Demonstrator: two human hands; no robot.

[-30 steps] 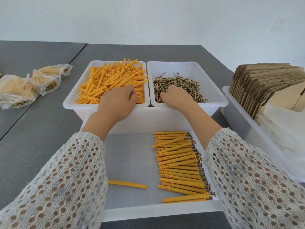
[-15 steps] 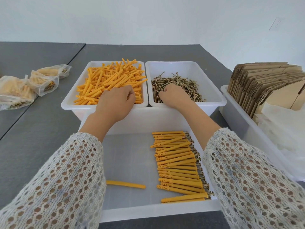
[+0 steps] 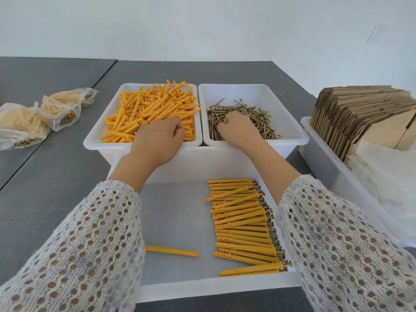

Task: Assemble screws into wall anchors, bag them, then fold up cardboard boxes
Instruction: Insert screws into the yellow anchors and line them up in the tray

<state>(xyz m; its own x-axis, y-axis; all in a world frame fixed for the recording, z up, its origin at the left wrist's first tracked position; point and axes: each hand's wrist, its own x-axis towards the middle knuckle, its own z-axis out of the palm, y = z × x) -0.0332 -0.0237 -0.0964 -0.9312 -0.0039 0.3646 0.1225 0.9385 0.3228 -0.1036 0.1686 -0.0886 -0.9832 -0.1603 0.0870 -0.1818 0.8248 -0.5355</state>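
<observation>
1. The grey table (image 3: 51, 185) is matt and flat; everything stands on it around the two hands
2. The near white tray (image 3: 175, 287), smooth translucent plastic, lies below both wrists; its row of finished anchors (image 3: 243, 224), ribbed orange sticks with brass screw heads at the right ends, sits under the right forearm, and one lone anchor (image 3: 172, 251) under the left
3. Far right of the right hand, flat cardboard blanks (image 3: 358, 115) stand on edge in a tub; far left of the left hand lie filled bags (image 3: 59, 111), crinkled clear film
4. The left hand (image 3: 157, 140) is curled down into the anchor bin (image 3: 92, 143), fingers buried among loose anchors (image 3: 153, 109); whether it holds one I cannot tell
5. The right hand (image 3: 236, 129) is curled in the screw bin (image 3: 290, 140) on the screws (image 3: 254, 118); its fingertips are hidden, so its hold is unclear too
6. Risks, as I judge: thin tangled screws may come up in a clump or prick a finger; slick anchors may slip and scatter
</observation>
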